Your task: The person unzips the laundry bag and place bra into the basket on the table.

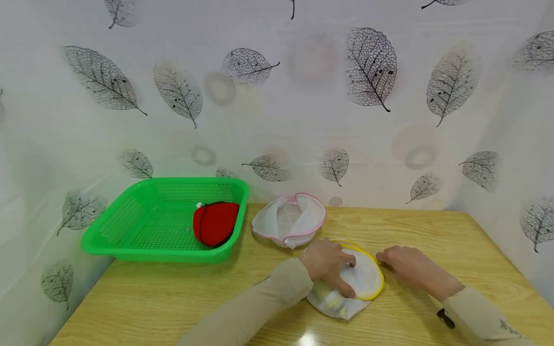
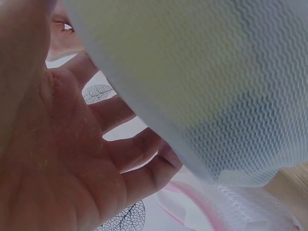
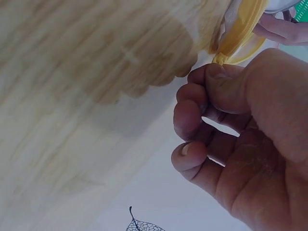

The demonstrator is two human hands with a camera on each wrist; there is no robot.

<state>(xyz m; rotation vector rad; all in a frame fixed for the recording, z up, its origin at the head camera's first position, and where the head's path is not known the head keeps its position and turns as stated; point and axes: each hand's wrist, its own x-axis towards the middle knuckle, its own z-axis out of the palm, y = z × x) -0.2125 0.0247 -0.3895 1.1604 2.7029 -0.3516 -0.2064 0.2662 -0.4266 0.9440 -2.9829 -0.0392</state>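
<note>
A white mesh laundry bag (image 1: 363, 276) with yellow zipper trim lies on the table in front of me. My left hand (image 1: 326, 264) grips it from the left, thumb and fingers spread over its top. In the left wrist view, ribbed mesh (image 2: 207, 86) fills the upper right, with yellow and dark patches showing through. My right hand (image 1: 415, 269) is at the bag's right edge. Its thumb and index finger pinch the small yellow zipper end (image 3: 219, 58), as the right wrist view shows; the other fingers curl loosely.
Behind the bag sits another white mesh bag with pink trim (image 1: 305, 230), its top gaping. A green plastic basket (image 1: 173, 255) stands at the left, holding a red pouch (image 1: 216, 223) with dark edging. A leaf-patterned white sheet (image 1: 277, 120) hangs behind the wooden table (image 1: 173, 298).
</note>
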